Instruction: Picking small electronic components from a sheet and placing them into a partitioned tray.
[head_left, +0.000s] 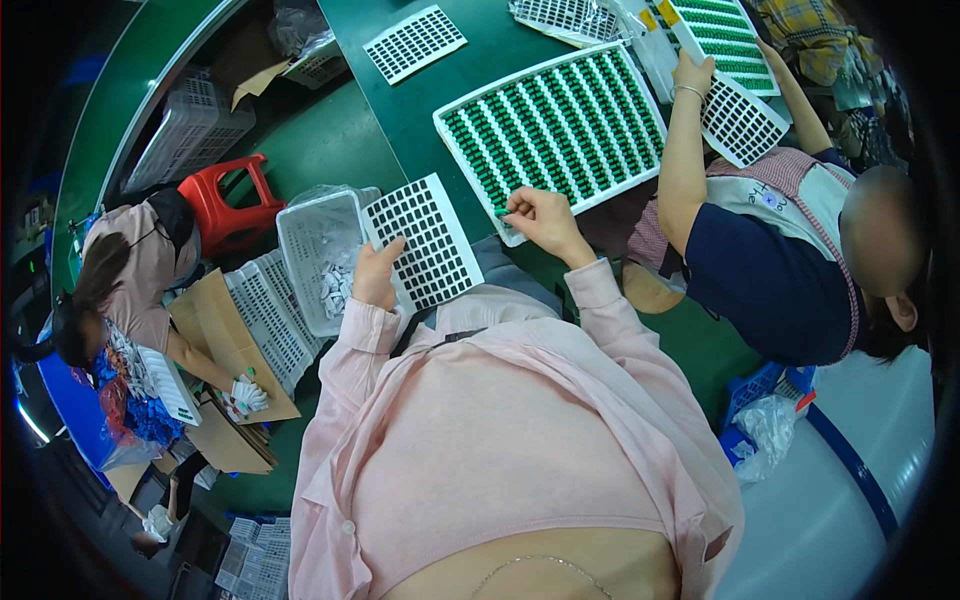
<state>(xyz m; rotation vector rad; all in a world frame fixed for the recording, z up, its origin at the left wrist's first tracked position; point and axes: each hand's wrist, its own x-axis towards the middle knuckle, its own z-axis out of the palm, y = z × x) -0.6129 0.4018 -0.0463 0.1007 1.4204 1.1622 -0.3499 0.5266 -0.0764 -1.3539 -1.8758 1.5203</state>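
My left hand grips a white sheet by its lower left edge, thumb on top. Rows of small black rectangular pads cover that sheet. At the near left corner of a white tray, my right hand pinches a small green piece between thumb and fingertips. Whether a black pad is also in those fingers cannot be made out. Dense rows of small green cylindrical pieces, with white strips between them, fill the tray, which lies on a green table.
Another padded sheet lies farther back. A co-worker at right handles a similar tray and sheet. Left of me stand a white basket with scraps, a red stool and another person by cardboard.
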